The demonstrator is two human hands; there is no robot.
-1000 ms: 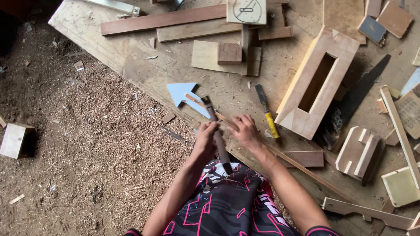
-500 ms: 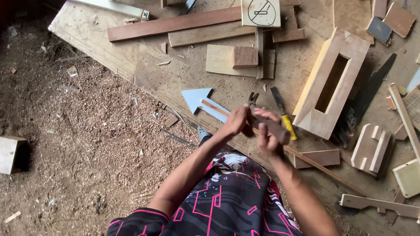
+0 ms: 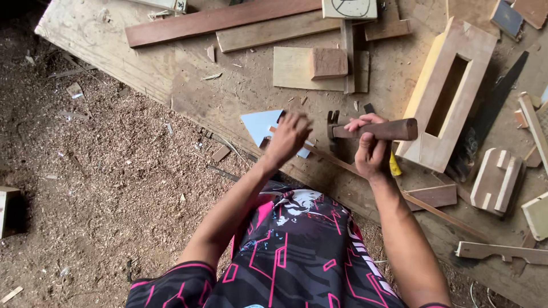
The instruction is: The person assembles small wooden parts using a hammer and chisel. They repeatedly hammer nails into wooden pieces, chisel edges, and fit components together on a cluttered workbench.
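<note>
now right hand (image 3: 370, 149) grips hammer (image 3: 371, 130) — left hand (image 3: 289, 137) spread on blue arrow (image 3: 264, 124)

- I see a hammer (image 3: 365, 130) with a dark metal head and brown wooden handle, held level above the bench.
- A pale blue arrow-shaped cutout (image 3: 264, 125) lies flat, with a thin wooden strip (image 3: 342, 165) alongside.
</note>
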